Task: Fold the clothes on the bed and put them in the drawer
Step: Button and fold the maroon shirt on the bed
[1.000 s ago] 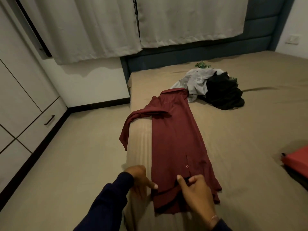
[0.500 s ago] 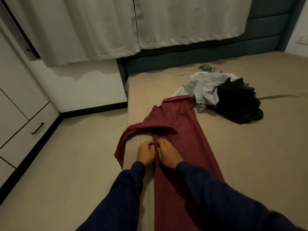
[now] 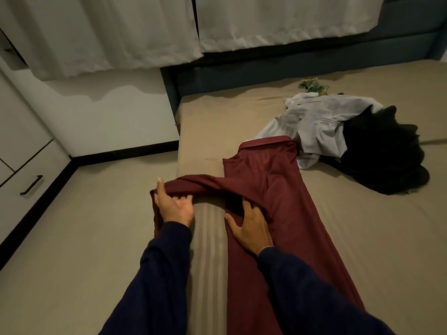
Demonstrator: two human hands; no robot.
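A maroon shirt lies lengthwise along the left side of the bed, collar toward the headboard. Its sleeve stretches left over the bed's edge. My left hand grips that sleeve at the edge, thumb up and fingers curled into the cloth. My right hand presses flat on the shirt's left side, fingers spread. Farther up the bed a grey garment and a black garment lie in a loose heap. A white drawer with a dark handle is at the left wall.
A small green item lies behind the heap near the dark headboard. White curtains hang above. Beige floor runs between bed and white cabinets on the left.
My hands, together at the shirt's left edge half a second ago, have parted. The left hand moved out along the sleeve and took hold of it; the right stayed on the shirt body.
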